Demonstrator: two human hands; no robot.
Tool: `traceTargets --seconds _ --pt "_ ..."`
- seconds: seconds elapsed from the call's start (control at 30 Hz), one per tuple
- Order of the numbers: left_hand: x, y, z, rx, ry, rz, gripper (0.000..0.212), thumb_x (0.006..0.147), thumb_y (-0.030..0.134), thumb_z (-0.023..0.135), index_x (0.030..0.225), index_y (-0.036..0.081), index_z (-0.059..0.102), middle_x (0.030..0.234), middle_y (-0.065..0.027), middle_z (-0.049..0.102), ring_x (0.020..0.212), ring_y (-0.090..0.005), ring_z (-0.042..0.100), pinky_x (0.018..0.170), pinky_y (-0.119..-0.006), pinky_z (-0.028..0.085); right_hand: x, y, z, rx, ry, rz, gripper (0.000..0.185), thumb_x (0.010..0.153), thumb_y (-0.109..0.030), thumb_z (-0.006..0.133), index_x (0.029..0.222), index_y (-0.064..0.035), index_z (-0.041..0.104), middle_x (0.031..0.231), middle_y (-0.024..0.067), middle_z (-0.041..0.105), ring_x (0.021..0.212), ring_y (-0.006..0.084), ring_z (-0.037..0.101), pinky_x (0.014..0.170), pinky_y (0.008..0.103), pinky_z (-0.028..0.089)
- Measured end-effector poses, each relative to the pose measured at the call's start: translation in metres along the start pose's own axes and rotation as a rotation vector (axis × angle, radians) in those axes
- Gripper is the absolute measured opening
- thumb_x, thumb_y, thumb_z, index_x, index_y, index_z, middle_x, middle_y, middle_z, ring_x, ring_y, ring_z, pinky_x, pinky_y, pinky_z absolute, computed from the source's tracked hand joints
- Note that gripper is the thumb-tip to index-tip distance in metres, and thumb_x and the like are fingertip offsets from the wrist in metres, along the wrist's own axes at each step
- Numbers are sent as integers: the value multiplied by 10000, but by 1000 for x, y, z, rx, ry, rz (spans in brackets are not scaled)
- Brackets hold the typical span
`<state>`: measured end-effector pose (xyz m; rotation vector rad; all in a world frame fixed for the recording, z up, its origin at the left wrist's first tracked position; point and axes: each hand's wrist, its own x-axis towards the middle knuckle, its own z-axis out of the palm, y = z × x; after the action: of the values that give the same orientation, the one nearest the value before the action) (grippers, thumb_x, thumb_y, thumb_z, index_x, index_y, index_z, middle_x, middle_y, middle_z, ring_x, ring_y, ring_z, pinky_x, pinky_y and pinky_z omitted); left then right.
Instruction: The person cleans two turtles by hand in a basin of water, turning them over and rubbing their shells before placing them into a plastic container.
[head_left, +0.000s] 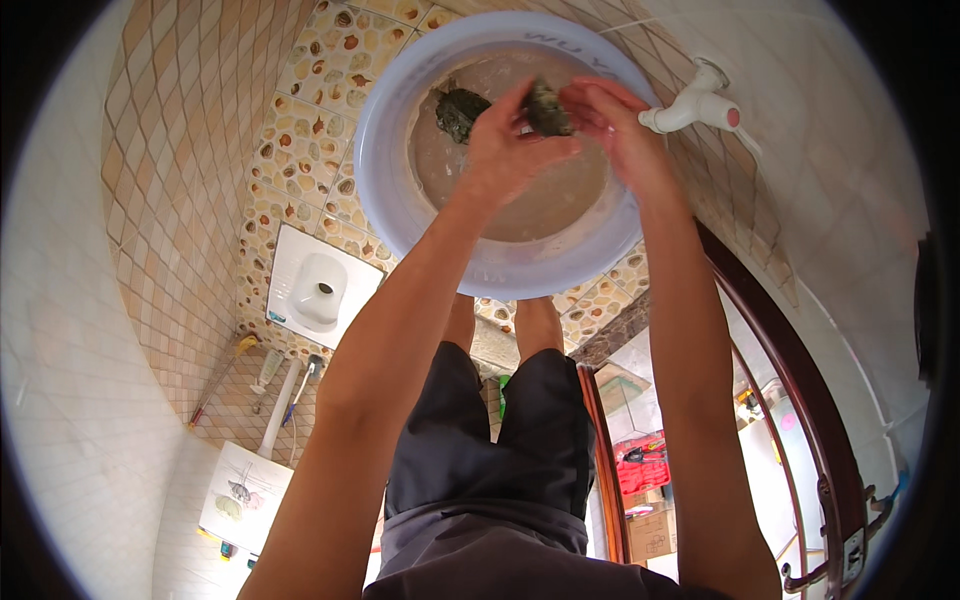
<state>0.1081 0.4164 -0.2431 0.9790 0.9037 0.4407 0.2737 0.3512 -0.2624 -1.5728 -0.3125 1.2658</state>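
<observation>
A large pale blue plastic basin (382, 187) holds murky brownish water. Above it, my left hand (510, 142) grips a dark, mottled, rough object (547, 109), perhaps a rock or a turtle; blur hides what it is. My right hand (607, 112) is at the object's right side, fingers bent and blurred; whether they touch it I cannot tell. Another dark, rough, rounded object (459, 112), possibly a turtle, sits in the water to the left, partly behind my left hand.
A white plastic tap (694, 109) juts from the wall close to my right wrist. A white squat toilet (319, 289) is set in the pebble-patterned floor at left. The dark wooden door (795, 375) stands at right, with a red tool case (641, 461) beyond the doorway.
</observation>
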Motion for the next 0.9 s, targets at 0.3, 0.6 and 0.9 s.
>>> traceTargets --seconds 0.3,0.6,0.9 --pt "-69 17 -71 14 202 -12 764 782 -35 767 1434 -54 370 1159 -88 609 1027 -148 606 896 -271 514 10 52 123 -1318 -188 -417 399 822 -189 690 1183 -51 591 1183 128 589 1145 306 553 894 446 489" --pt "-63 19 -67 -29 161 9 710 758 36 804 1370 -56 457 1144 -106 625 1015 -159 621 880 -291 527 -15 34 64 -860 -108 -94 654 697 -93 765 1289 0 501 1231 155 585 1132 269 583 942 385 485" --pt "14 14 -11 104 -237 -117 761 718 140 853 1370 -26 497 1183 -105 628 1089 -171 596 952 -312 482 -36 1 -27 -51 -48 -44 696 782 15 670 1429 7 414 1258 90 599 1136 158 583 977 295 459"
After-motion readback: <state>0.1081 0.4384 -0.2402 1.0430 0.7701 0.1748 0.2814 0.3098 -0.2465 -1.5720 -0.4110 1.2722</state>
